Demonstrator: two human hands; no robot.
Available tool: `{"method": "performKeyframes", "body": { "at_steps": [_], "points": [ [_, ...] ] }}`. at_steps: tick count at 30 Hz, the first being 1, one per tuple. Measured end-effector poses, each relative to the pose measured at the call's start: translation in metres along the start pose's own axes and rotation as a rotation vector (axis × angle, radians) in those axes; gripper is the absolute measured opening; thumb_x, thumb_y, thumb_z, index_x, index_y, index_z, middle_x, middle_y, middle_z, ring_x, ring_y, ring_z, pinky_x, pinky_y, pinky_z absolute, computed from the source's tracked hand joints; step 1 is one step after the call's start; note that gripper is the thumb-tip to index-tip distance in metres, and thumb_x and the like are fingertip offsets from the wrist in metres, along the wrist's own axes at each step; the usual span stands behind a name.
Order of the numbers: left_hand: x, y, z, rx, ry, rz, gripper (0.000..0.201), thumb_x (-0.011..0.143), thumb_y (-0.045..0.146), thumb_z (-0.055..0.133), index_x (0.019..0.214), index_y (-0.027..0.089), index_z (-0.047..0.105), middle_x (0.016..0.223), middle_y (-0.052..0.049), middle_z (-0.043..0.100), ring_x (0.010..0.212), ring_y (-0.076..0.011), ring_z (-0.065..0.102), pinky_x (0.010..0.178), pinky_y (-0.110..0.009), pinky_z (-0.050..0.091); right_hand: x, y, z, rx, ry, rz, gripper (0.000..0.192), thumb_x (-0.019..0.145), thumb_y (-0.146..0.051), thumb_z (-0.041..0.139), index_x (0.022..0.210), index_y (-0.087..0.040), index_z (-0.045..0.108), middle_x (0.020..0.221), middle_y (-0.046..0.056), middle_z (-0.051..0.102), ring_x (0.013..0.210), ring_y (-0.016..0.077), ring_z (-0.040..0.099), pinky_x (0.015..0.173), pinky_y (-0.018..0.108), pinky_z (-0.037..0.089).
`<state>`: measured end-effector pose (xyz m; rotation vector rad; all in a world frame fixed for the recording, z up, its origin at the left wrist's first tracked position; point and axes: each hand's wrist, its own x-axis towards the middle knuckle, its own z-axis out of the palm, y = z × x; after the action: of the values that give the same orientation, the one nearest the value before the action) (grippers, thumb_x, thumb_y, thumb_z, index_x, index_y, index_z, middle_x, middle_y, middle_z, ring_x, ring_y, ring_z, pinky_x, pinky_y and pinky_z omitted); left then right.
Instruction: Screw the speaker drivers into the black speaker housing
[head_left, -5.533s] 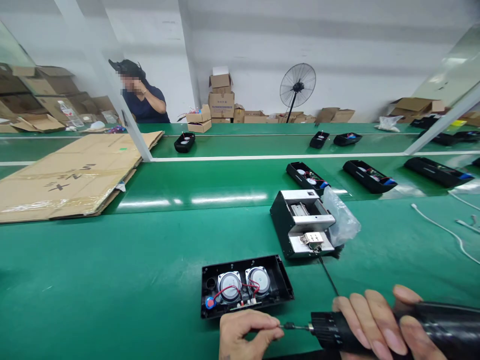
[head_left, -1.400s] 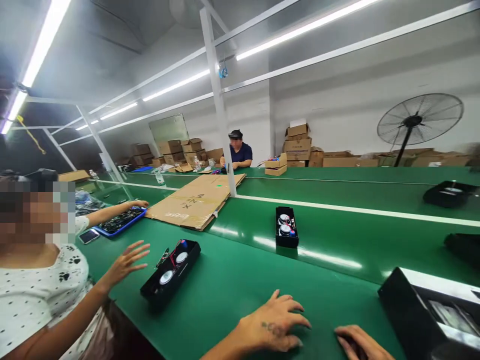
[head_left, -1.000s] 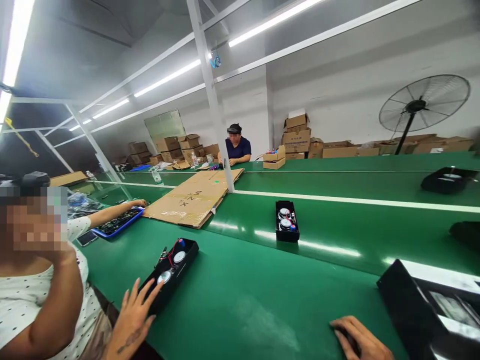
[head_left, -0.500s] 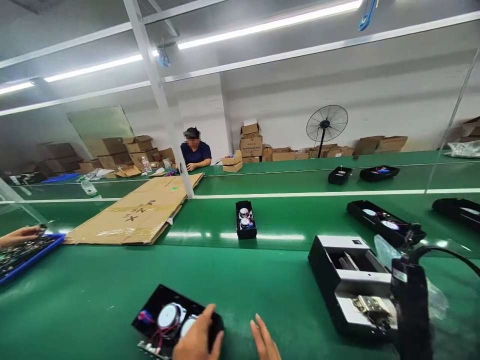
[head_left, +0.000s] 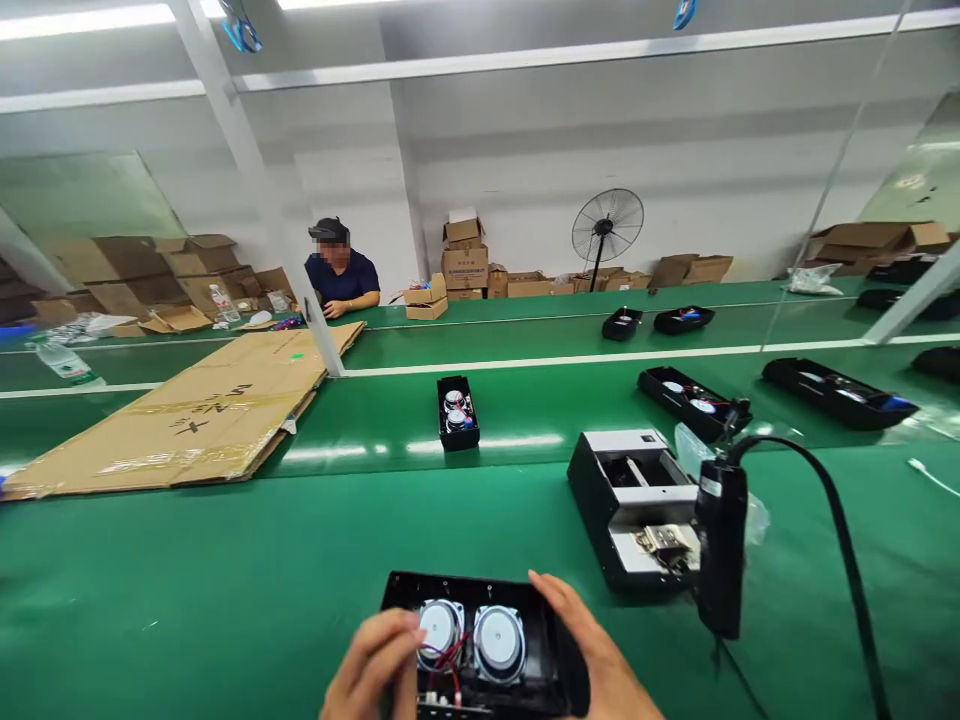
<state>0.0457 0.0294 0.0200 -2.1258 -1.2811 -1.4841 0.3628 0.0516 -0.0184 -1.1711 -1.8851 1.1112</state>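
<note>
A black speaker housing [head_left: 536, 640] lies open side up in front of me at the bottom of the view. Two round silver speakers [head_left: 499, 645] are set in it, with red and dark wires [head_left: 448, 655] between them. The edge of a circuit board [head_left: 442, 710] with white connectors shows at its near side. My right hand [head_left: 600, 660] grips the housing's right end, thumb side along the rim. Over the left end, my left hand [head_left: 375, 665] has its fingertips pinched together beside the left speaker; what they hold is hidden.
Right of the housing stands a black-and-white machine [head_left: 637, 510], with a black handheld device and cable [head_left: 724, 540] before it. More speaker housings [head_left: 457, 412] lie farther back. Flattened cardboard [head_left: 202, 410] is at left. A person [head_left: 341, 270] sits across the table.
My view has swung right. The housing has turned straighter toward me. My left hand has shifted from its right end to its left part; my right hand, free before, now grips the right end.
</note>
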Motion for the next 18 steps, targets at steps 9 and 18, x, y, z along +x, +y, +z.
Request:
{"method": "performKeyframes", "body": {
  "at_steps": [9,18],
  "points": [
    [-0.037,0.014,0.040,-0.320,-0.357,-0.487,0.040,0.112,0.042,0.046,0.105,0.028,0.083,0.153,-0.010,0.066,0.145,-0.0316,0.062,0.117,-0.053,0.058,-0.029,-0.033,-0.077,-0.010,0.076,0.170,0.084,0.070,-0.011,0.082,0.150,-0.034,0.068,0.175,0.013,0.046,0.161,0.0396,0.043,0.131,0.066,0.030],
    [-0.021,0.024,0.037,-0.379,-0.448,-0.327,0.030,0.107,0.042,0.059,0.090,0.030,0.082,0.143,-0.008,0.073,0.156,-0.0367,0.048,0.128,-0.070,0.039,-0.032,-0.069,-0.026,-0.233,-0.006,-0.174,0.021,0.091,-0.012,0.079,0.103,-0.029,0.082,0.100,0.003,0.086,0.098,0.0257,0.081,0.094,0.038,0.064]
  ]
}}
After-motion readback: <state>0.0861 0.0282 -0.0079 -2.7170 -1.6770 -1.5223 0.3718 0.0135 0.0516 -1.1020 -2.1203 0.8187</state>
